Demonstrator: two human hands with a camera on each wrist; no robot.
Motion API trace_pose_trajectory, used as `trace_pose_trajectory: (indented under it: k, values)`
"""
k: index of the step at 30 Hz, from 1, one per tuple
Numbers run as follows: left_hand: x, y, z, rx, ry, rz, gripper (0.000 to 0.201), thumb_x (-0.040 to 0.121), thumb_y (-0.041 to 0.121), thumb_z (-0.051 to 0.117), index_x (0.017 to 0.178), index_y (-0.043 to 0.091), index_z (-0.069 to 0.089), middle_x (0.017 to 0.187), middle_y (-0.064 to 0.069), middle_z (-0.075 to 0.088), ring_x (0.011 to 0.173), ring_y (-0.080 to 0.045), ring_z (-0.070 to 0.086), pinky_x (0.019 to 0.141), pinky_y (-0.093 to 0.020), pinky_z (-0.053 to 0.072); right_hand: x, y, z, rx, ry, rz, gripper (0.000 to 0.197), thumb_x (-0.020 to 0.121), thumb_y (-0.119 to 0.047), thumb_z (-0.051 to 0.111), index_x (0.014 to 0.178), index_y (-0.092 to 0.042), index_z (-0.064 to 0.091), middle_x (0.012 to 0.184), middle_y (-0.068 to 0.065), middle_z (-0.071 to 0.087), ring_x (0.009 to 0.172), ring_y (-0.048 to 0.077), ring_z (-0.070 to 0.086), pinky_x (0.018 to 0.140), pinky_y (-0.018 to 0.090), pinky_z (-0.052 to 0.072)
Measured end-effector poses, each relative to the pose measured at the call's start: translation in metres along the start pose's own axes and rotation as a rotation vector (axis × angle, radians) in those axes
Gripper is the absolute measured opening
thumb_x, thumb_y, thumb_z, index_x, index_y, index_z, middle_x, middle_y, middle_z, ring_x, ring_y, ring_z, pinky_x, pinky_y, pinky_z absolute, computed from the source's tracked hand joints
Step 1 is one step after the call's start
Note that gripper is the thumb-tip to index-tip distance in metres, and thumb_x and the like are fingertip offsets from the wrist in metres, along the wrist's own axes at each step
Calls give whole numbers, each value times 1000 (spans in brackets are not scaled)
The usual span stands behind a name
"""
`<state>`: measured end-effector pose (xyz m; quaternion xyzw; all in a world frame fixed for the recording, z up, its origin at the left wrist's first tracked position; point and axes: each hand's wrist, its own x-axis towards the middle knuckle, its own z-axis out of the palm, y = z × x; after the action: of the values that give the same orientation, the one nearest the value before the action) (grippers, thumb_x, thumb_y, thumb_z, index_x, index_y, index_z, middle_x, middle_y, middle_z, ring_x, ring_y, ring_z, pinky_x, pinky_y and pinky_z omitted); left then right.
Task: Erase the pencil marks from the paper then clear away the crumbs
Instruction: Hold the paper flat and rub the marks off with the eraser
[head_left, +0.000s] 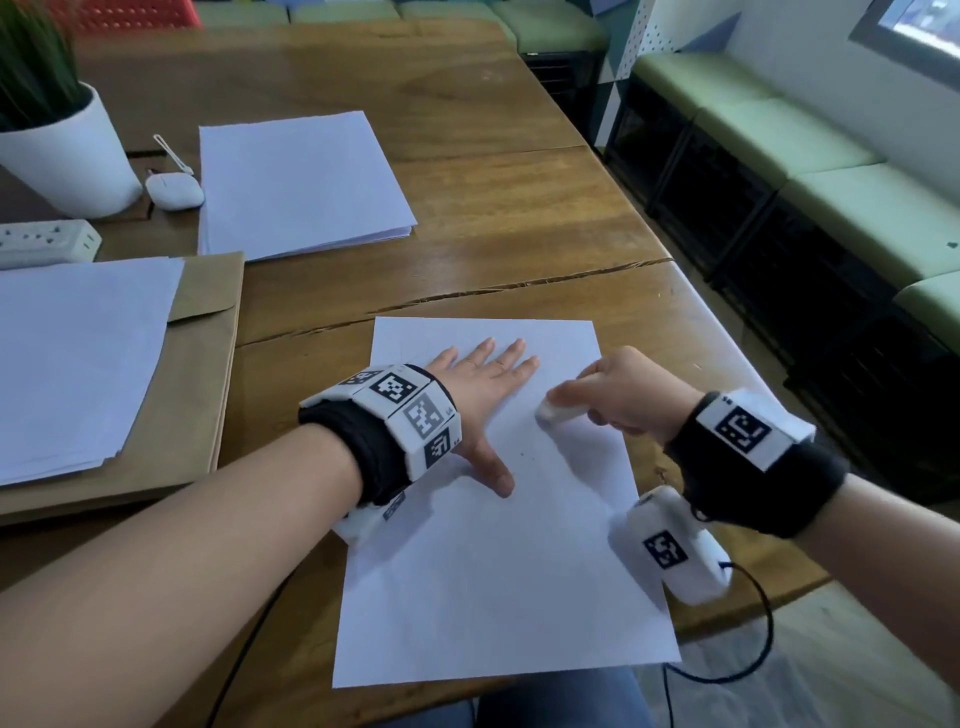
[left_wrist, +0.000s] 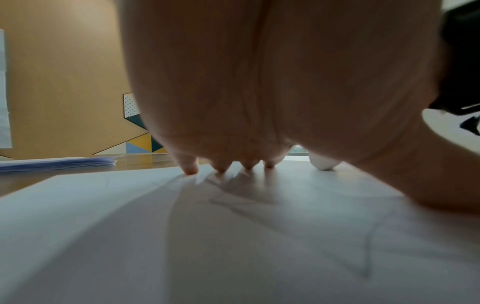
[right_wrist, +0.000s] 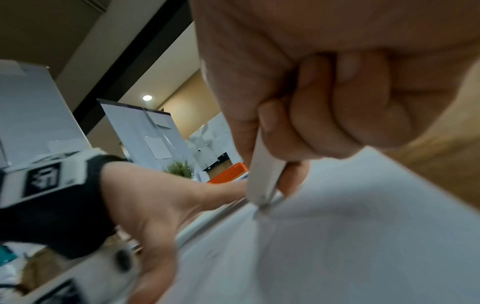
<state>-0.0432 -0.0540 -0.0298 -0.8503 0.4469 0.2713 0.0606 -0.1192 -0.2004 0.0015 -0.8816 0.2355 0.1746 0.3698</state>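
Observation:
A white sheet of paper (head_left: 493, 561) lies on the wooden table (head_left: 493, 208) in front of me. My left hand (head_left: 483, 379) lies flat on its upper part with fingers spread, pressing it down. My right hand (head_left: 613, 395) pinches a white eraser (head_left: 558, 410) and holds its lower end on the paper just right of the left hand. A few tiny dark crumbs (head_left: 522, 454) dot the sheet near the left thumb. Faint pencil lines (left_wrist: 363, 257) show in the left wrist view. In the right wrist view the eraser (right_wrist: 262, 181) touches the paper (right_wrist: 363, 236).
A stack of blank paper (head_left: 301, 182) lies at the back. Another stack (head_left: 72, 358) rests on a brown envelope (head_left: 202, 364) at the left. A white plant pot (head_left: 67, 156), an earbud case (head_left: 174, 189) and a power strip (head_left: 47, 241) stand far left. The table's right edge (head_left: 737, 358) is close.

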Motion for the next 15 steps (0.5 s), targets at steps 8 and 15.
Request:
trace_pose_trajectory:
  k: [8,15]
  values:
    - [1,-1,0,9,-14,1,130,63,61,73,147,24,-20,155,4,-26,144,-20,-20,116,-45,-6,-9,4,0,-76,-163,17,33,74,-37,70,59,-12,53,46,-2,46,41,15,29,41,20,23]
    - [0,-1,1,12,-13,-1,130,63,62,73,147,24,-20,155,4,-26,144,-21,-20,116,-45,-5,-22,2,10,-256,-366,12,31,69,-42,71,62,-15,58,47,-4,44,45,15,29,43,22,24]
